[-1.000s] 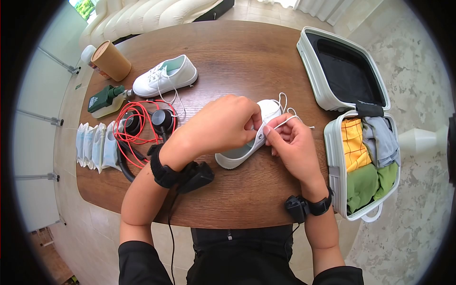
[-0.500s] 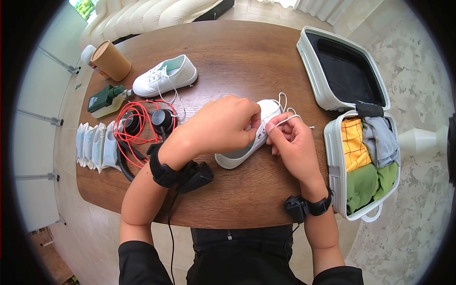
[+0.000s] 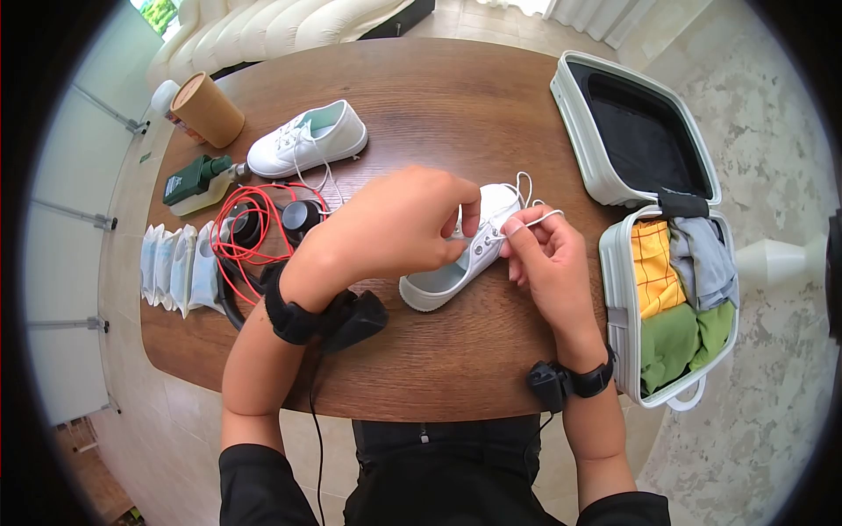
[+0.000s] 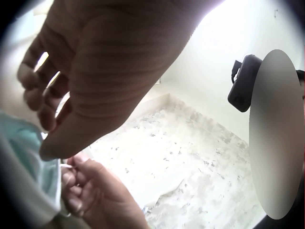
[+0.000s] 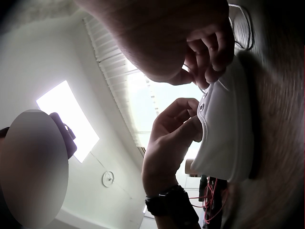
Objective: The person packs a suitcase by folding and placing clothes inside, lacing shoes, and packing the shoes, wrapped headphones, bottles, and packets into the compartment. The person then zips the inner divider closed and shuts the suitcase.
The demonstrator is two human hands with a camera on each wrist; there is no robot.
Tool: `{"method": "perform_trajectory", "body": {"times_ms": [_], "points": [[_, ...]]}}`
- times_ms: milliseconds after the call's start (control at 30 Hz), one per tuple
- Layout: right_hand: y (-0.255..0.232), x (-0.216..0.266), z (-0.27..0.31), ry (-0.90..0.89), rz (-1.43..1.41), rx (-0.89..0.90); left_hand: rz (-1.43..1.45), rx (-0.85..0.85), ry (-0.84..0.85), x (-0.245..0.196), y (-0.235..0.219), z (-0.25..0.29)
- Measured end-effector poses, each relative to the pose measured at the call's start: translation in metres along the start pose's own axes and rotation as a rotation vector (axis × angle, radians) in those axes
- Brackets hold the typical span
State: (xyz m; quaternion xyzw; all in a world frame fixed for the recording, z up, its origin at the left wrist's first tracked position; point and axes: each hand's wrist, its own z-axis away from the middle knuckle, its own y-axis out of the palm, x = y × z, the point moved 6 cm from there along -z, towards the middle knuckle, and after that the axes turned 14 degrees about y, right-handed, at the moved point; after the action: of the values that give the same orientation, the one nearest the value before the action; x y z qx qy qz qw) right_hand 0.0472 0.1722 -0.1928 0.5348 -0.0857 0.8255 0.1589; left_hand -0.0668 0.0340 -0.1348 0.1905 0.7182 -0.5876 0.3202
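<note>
A white shoe (image 3: 452, 276) lies tilted on the table between the hands, its toe pointing away. The right hand (image 3: 553, 263) pinches a white lace (image 3: 537, 219) between thumb and index finger beside the eyelets. Bent over the shoe's opening is the left hand (image 3: 412, 219), thumb and fingers at the upper's near side; the right wrist view shows this hand (image 5: 169, 143) with its thumb against the shoe's edge (image 5: 219, 138). Whether it pinches the edge is unclear. A second white shoe (image 3: 307, 140), laces loose, stands farther back on the left.
At the right an open white suitcase (image 3: 618, 307) holds folded clothes (image 3: 671, 342). Headphones (image 3: 300, 216) with a red cable (image 3: 250, 254), several wrapped packs (image 3: 180, 263), a green-topped bottle (image 3: 189, 182) and a brown canister (image 3: 210, 112) stand on the table's left (image 3: 386, 368).
The left hand has shifted slightly left and back from the eyelets, showing more of the shoe's side. The right hand has drifted slightly right with the lace.
</note>
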Motion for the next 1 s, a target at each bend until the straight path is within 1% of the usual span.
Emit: {"method": "perform_trajectory", "body": {"times_ms": [100, 167, 267, 333, 400, 500, 567, 633, 767, 833, 867, 933, 1000], "points": [[-0.002, -0.001, 0.000, -0.011, 0.038, -0.045, -0.035, 0.011, -0.001, 0.001, 0.004, -0.001], [-0.004, -0.001, 0.000, -0.071, 0.165, -0.141, -0.041, 0.013, 0.007, 0.002, 0.006, -0.002], [-0.002, -0.002, 0.000, -0.028, 0.185, -0.148, -0.053, 0.033, 0.000, 0.005, 0.009, -0.002], [-0.004, -0.003, -0.001, -0.033, 0.192, -0.152, -0.031, 0.055, -0.011, 0.006, 0.011, -0.002], [-0.003, -0.003, 0.000, -0.037, 0.199, -0.155, -0.027, 0.047, -0.019, 0.007, 0.012, -0.002], [0.000, -0.003, 0.001, -0.020, 0.175, -0.113, -0.022, 0.029, -0.034, 0.007, 0.014, -0.004], [0.002, -0.003, 0.000, -0.066, 0.204, -0.096, -0.021, 0.018, -0.044, 0.009, 0.015, -0.004], [0.002, -0.002, 0.000, -0.058, 0.192, -0.083, -0.018, -0.023, -0.027, 0.011, 0.016, -0.004], [0.003, 0.000, 0.001, -0.071, 0.128, -0.070, -0.057, 0.025, -0.040, 0.009, 0.013, -0.003], [0.004, 0.001, 0.001, -0.076, 0.101, -0.074, -0.031, 0.002, 0.049, 0.007, 0.011, -0.001], [0.004, 0.002, 0.001, -0.080, 0.074, -0.078, -0.030, 0.002, 0.048, 0.007, 0.007, 0.000], [0.001, 0.007, 0.003, -0.055, 0.091, -0.075, 0.086, 0.066, -0.059, 0.002, -0.006, 0.003], [-0.001, 0.006, 0.004, -0.029, 0.106, -0.075, 0.424, 0.049, -0.083, -0.002, -0.019, 0.007]]}}
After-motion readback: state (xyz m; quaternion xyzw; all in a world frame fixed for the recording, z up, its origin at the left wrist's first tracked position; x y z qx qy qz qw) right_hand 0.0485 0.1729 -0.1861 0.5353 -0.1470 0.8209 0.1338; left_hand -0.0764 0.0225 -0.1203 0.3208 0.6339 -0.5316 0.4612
